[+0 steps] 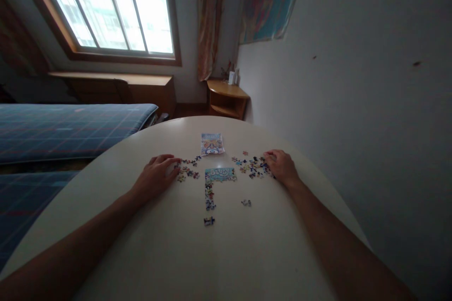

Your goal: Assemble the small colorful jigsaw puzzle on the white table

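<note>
My left hand (158,174) rests on the table with its thumb and fingers apart, fingertips at the edge of a loose group of jigsaw pieces (190,172). On the other side my right hand (282,167) lies with fingers spread and bent at the outer edge of a second scatter of jigsaw pieces (252,165); its fingertips partly cover some of them. Between the hands sits a partly joined jigsaw puzzle (221,174), a blue top strip with a column running down its left side. Below that column is a small separate joined bit (209,221).
A printed picture sheet (212,144) lies beyond the puzzle. A pale piece or pair of pieces (246,202) is apart at the right. The round white table (226,263) has a bed (70,124) to its left and a wall (370,103) to its right.
</note>
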Action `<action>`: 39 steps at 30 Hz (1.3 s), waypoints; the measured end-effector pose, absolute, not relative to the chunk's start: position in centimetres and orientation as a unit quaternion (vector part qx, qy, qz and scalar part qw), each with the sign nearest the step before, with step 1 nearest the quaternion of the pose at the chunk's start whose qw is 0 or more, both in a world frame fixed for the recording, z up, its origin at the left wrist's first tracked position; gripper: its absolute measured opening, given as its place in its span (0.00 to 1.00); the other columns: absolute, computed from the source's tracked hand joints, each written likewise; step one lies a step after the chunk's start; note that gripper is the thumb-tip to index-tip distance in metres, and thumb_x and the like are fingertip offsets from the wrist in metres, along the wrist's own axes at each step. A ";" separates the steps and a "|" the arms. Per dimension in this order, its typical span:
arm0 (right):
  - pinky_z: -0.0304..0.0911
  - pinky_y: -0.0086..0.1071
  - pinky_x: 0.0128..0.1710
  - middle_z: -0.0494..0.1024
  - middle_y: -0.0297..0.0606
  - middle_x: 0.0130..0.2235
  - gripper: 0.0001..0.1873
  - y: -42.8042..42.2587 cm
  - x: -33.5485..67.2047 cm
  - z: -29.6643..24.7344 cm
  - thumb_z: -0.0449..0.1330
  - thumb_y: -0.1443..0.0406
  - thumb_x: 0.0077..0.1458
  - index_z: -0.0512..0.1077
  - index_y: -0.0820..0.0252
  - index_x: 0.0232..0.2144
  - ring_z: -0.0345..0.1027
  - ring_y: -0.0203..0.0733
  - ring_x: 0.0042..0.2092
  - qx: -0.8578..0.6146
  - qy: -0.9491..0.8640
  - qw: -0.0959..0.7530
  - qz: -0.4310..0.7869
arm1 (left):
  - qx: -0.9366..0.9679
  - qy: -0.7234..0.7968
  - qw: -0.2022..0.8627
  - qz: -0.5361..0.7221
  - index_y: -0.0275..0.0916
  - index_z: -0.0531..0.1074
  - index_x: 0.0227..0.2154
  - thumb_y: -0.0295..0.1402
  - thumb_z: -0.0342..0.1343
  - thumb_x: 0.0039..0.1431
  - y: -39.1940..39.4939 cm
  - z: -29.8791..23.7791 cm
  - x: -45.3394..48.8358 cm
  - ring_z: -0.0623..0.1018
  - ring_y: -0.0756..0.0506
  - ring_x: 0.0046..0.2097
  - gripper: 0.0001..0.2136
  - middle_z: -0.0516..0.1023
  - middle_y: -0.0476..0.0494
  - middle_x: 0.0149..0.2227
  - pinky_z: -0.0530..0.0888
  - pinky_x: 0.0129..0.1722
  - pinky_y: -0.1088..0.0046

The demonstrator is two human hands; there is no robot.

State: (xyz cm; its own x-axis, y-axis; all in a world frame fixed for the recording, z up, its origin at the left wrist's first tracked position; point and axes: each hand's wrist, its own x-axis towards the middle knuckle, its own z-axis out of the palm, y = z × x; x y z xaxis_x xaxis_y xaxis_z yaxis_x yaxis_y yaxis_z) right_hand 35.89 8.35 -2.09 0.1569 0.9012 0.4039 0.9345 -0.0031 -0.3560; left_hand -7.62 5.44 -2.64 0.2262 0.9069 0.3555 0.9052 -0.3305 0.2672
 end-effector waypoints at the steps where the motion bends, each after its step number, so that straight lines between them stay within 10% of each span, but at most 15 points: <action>1: 0.63 0.41 0.53 0.81 0.46 0.45 0.15 8.4 35.9 -2.1 0.55 0.58 0.61 0.79 0.59 0.39 0.72 0.49 0.49 -0.708 -0.648 0.279 -0.030 | 0.783 0.578 0.003 0.229 0.46 0.76 0.51 0.46 0.48 0.63 5.4 -2.6 -7.6 0.71 0.35 0.56 0.19 0.74 0.41 0.55 0.68 0.59 0.53; 39: 0.64 0.41 0.50 0.81 0.47 0.45 0.16 8.3 35.8 -2.0 0.55 0.58 0.61 0.79 0.59 0.39 0.73 0.49 0.47 -0.706 -0.653 0.272 -0.035 | 0.777 0.587 0.020 0.227 0.45 0.76 0.50 0.47 0.48 0.63 5.1 -2.2 -7.3 0.71 0.33 0.57 0.20 0.74 0.40 0.55 0.68 0.59 0.50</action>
State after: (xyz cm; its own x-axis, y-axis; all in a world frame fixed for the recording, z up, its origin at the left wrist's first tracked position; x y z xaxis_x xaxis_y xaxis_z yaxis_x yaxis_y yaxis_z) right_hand 35.83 8.35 -1.98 0.1460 0.9029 0.4042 0.9406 -0.0002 -0.3395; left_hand -7.30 5.15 -2.16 0.2085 0.9210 0.3292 0.9029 -0.3106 0.2971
